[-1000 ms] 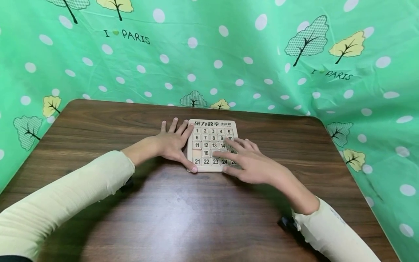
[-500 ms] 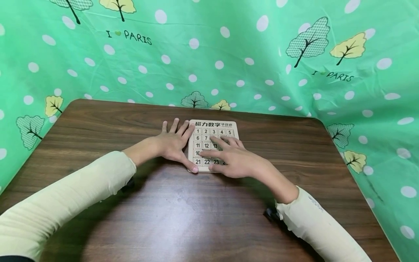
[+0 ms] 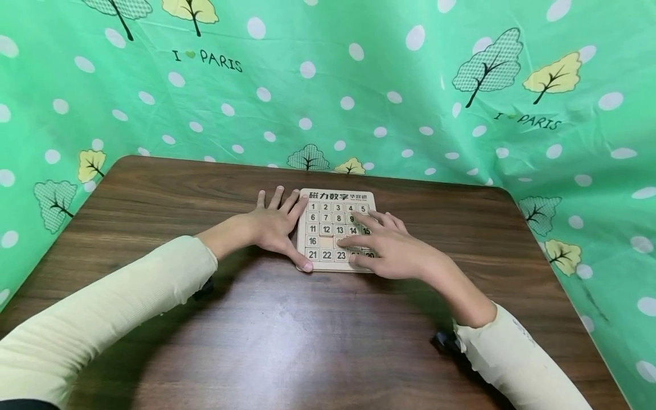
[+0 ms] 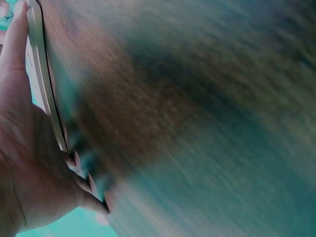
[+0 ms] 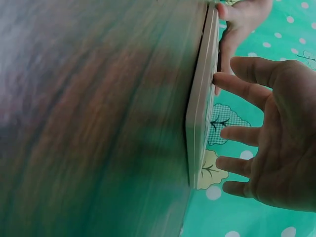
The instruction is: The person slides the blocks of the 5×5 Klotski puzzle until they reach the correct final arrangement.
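A pale wooden number sliding puzzle [image 3: 328, 195] lies on the table, its numbered tiles in rows below a printed title. In the fourth row, tile 16 [image 3: 312, 241] sits at the left, with a bare slot [image 3: 326, 242] to its right. My left hand [image 3: 274, 229] is spread along the puzzle's left edge, thumb on the lower left corner. My right hand [image 3: 394, 250] reaches over the right side, index fingertip on the tile just right of the slot and hiding its number. In the right wrist view the right hand's fingers [image 5: 242, 134] are extended over the board's face.
The dark wood-grain table [image 3: 256, 341] extends around the puzzle. Behind it hangs a green dotted cloth [image 3: 318, 74] printed with trees, close to the table's back edge. A black strap-like piece [image 3: 445, 343] shows under the right sleeve.
Tile 16 slid left into the first column, and the bare slot is now in the second column. My right hand moved left, then back right. The left hand stayed in place.
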Demonstrator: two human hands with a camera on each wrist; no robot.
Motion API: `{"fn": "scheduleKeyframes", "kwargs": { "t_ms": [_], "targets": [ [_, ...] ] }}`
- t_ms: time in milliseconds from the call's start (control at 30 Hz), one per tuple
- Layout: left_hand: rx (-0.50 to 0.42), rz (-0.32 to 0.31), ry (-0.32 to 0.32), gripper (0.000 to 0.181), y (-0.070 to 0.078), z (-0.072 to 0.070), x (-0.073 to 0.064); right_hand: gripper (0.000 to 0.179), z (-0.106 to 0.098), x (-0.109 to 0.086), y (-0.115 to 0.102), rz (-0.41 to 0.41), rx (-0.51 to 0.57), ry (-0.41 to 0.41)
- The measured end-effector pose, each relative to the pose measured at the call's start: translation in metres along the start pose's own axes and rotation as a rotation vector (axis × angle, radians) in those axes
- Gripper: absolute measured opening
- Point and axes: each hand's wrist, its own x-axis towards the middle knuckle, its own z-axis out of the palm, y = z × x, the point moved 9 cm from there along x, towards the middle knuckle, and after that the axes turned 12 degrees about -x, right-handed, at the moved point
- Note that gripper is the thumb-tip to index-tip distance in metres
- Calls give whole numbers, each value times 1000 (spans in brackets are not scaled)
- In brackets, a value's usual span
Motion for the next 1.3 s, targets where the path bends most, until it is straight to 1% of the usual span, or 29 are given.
{"fn": "scheduleKeyframes", "kwargs": {
  "t_ms": [100,367,533,633,700,800,867,967,1067,1300],
  "targets": [
    [-2,0,-3,170,1,1,0,45,1,0,-2,-6,2,-9],
    [3,-6,1,171,0,0,1,49,1,9,-16,-27,16,-33],
    [-2,-9,-3,171,-1,0,2,50,2,13,-20,-42,18,-35],
    [0,-13,-6,171,-2,0,1,49,0,10,-18,-53,26,-16],
    [2,-12,-8,171,-2,1,1,48,-3,5,-11,-47,25,5],
    [13,-10,-11,171,-1,1,2,44,-5,-5,3,-8,28,32],
    [22,-11,-12,171,-1,1,2,42,-5,-10,13,23,29,32],
    [33,-15,-15,171,0,1,3,41,-3,-15,21,43,36,17],
    [35,-17,-15,172,0,0,3,42,-1,-16,21,41,38,0],
    [34,-18,-12,173,1,-1,3,44,-1,-4,2,-22,25,-1]
  ]
}}
